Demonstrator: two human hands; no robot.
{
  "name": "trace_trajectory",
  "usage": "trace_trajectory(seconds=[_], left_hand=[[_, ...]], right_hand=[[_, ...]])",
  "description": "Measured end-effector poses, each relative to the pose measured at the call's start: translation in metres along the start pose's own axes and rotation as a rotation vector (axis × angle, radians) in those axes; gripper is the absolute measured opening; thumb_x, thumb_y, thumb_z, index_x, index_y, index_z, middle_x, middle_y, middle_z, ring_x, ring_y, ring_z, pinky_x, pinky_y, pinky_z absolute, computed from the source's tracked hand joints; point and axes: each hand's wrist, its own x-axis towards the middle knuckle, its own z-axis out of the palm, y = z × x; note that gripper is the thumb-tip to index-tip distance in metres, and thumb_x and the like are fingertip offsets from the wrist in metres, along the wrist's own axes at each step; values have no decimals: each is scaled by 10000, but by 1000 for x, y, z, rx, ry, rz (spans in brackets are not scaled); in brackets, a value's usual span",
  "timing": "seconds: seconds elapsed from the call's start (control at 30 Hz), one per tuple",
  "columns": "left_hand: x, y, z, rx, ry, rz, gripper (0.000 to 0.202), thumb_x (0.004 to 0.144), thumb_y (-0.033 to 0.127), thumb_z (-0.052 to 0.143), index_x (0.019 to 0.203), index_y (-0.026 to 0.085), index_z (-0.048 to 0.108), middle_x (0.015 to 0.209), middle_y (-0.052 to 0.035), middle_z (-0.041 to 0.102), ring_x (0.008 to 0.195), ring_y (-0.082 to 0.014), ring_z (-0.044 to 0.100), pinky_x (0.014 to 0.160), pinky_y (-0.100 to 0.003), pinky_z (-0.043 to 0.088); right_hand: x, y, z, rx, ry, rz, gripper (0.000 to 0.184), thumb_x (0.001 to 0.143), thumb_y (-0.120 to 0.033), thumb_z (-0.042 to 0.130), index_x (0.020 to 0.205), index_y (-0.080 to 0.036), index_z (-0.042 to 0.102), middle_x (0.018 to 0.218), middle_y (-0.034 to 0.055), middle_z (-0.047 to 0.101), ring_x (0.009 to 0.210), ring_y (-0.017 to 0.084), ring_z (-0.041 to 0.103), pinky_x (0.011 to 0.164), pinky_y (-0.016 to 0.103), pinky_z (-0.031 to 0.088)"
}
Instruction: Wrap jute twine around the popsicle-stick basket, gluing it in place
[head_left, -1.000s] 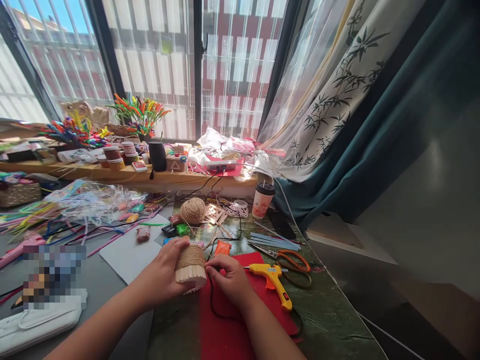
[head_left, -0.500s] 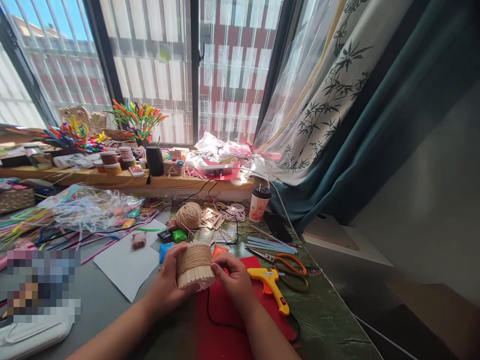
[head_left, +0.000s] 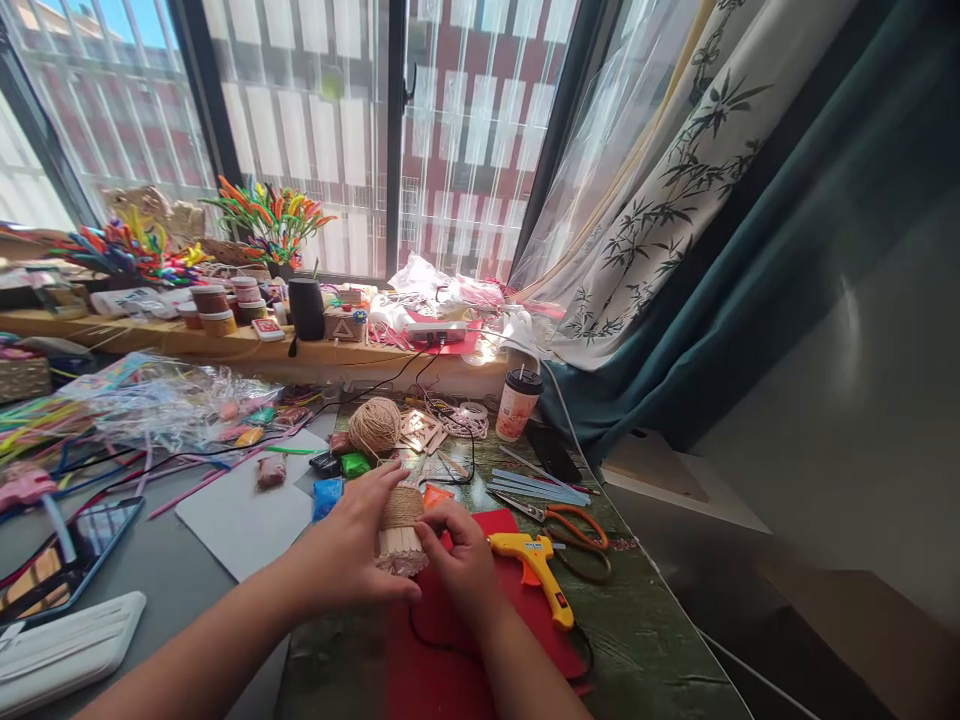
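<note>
A small cylinder of wooden craft sticks (head_left: 399, 540), its upper part wound with jute twine (head_left: 403, 507), is held above the table in front of me. My left hand (head_left: 351, 545) is curved round its left side, fingers over the top and thumb below, hiding much of it. My right hand (head_left: 463, 560) is closed, thumb and forefinger pinched at the right edge of the winding. Whether a loose twine end lies between those fingertips is too small to see. Behind the cylinder is a ball of twine (head_left: 375, 426).
A yellow glue gun (head_left: 536, 570) lies on red felt (head_left: 442, 665) to the right. Beyond it are orange-handled scissors (head_left: 574, 528), glue sticks (head_left: 536, 487) and a paper cup (head_left: 518, 406). A phone (head_left: 82, 555) and white case (head_left: 71, 645) lie left.
My left hand has shifted right and further round the cylinder, covering more of its left side. The right hand stays pinched at the right edge. The view has shifted slightly.
</note>
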Motion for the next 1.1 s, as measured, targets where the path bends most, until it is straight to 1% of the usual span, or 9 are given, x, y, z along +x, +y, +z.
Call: trace_trajectory(seconds=[0.03,0.1,0.2,0.3,0.43,0.57,0.8,0.97,1.1], left_hand=[[6,3,0,35,-35,9,1156,623,542,902,1567,231,312,1631,-203,372,1493,-433,345,1188,-616,354],[13,6,3,124,-59,0,1015,656,451,895,1524,215,426,1581,-204,457,1450,-443,407,1171,-632,365],[11,0,13,206,-1,-4,806,755,396,824,1475,202,515,1519,-191,532,1402,-436,457,1154,-630,383],[-4,-11,19,194,65,8,798,835,455,756,1529,217,442,1523,-175,514,1404,-420,445,1148,-602,405],[-32,-23,22,155,163,-41,796,915,463,676,1586,284,287,1568,-152,412,1446,-385,389,1171,-566,394],[-54,-28,22,81,226,-136,712,939,422,640,1545,299,288,1554,-140,383,1441,-374,389,1166,-583,400],[-60,-35,19,33,226,-195,951,814,343,752,1601,295,220,1511,-139,397,1411,-394,438,1148,-558,435],[-60,-38,17,-3,194,-195,934,803,322,747,1583,289,235,1527,-148,413,1419,-395,437,1159,-571,414],[-62,-39,15,-16,176,-185,926,826,336,743,1579,303,204,1526,-154,413,1419,-394,431,1163,-593,397]], right_hand=[[0,0,0,4,-4,-10,125,943,-297,643,854,-217,682,795,10,628,758,166,565,720,287,457],[-1,-1,-2,4,-18,-30,93,950,-280,632,915,-223,698,846,23,647,805,176,588,750,295,474],[-2,0,-4,-24,-52,-64,90,956,-246,607,979,-227,691,883,33,654,841,182,603,772,301,484],[-2,-1,-3,-89,-102,-95,89,954,-213,573,969,-221,660,870,34,645,818,178,597,760,299,480],[-2,-2,0,-180,-193,-79,87,947,-199,550,929,-220,632,861,37,645,806,181,591,752,304,468],[-2,1,2,-228,-252,-60,83,946,-205,558,906,-221,629,878,41,659,836,191,594,780,315,458],[-5,9,2,-213,-275,-28,133,976,-279,552,910,-220,651,856,37,654,829,192,587,769,309,445],[-6,8,3,-143,-281,3,294,1012,-385,506,838,-214,668,764,21,613,763,177,570,724,295,427],[-7,9,7,-150,-252,26,300,981,-409,566,785,-207,669,741,16,606,744,172,556,706,292,411]])
